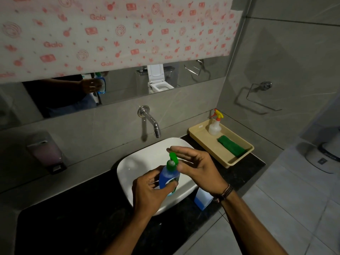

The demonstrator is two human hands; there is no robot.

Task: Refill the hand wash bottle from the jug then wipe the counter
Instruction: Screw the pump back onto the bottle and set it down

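Head view: left hand (149, 192) grips the blue plastic hand wash bottle with green pump top (169, 178), near upright over the white ceramic basin (125, 173); right hand (200, 168) is slack, fingers straight against the pump head. White translucent jug (202, 200), blue liquid low in it, stands on the black stone surface (73, 227) just beside the basin's right edge, partly hidden under the right wrist. Beige plastic tray (230, 163) at the surface's far right end holds a clear spray bottle (214, 128) and a folded green cloth (231, 146); a broad stretch of surface lies left of the basin.
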